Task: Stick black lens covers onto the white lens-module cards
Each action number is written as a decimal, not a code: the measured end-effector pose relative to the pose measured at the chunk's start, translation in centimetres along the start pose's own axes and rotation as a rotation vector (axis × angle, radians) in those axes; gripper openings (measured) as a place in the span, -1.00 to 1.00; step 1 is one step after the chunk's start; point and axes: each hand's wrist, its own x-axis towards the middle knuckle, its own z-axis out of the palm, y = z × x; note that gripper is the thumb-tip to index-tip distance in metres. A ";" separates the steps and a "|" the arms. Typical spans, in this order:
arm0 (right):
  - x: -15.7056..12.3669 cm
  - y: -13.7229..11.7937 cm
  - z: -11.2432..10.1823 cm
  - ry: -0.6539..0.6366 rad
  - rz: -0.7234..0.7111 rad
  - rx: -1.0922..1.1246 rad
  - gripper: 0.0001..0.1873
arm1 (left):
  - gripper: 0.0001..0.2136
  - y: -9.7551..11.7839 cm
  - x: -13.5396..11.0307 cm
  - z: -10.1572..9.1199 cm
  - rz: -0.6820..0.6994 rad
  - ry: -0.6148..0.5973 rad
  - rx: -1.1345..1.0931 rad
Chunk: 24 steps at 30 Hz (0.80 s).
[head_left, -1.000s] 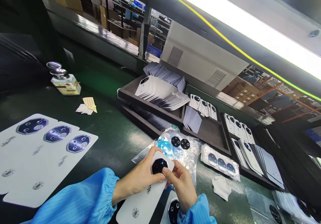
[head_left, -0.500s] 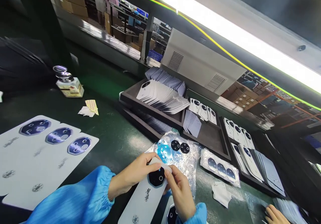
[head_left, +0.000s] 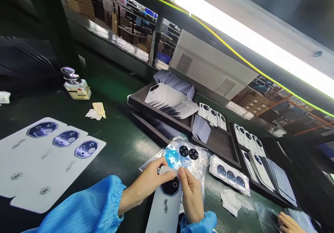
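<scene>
My left hand [head_left: 147,182] grips the top left edge of a white phone back cover [head_left: 165,207] with a black octagonal camera piece [head_left: 171,187]. My right hand [head_left: 190,194] pinches the cover's top right corner, fingers closed on it. The cover stands nearly upright toward me over the green bench. Just beyond my fingers lies a clear plastic bag [head_left: 182,158] holding a blue disc and two black lens pieces [head_left: 188,152].
Three white covers [head_left: 49,163] lie side by side at the left. Dark trays [head_left: 161,111] hold stacks of covers at the middle and right. A small bottle [head_left: 75,85] stands at the far left. A strip of lens pieces [head_left: 229,174] and a paper scrap [head_left: 231,198] lie right. Another person's hand [head_left: 288,222] shows at the lower right.
The cover has swung from slanting left to nearly upright in my hands. My right fingers moved from the camera piece up to the cover's top corner. The view shifted slightly.
</scene>
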 end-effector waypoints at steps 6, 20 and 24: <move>0.0 0.2 0.5 0.022 -0.091 -0.019 -0.42 | -0.69 -0.5 -0.3 0.5 -0.003 0.011 -0.096; 0.2 -1.0 -1.0 -0.292 0.055 0.249 -0.48 | -0.76 1.0 -0.1 -2.1 -0.039 -0.246 -0.044; 0.1 -0.3 -0.8 -0.069 0.027 0.273 -0.51 | -0.69 0.2 -0.1 -1.7 -0.054 -0.274 -0.105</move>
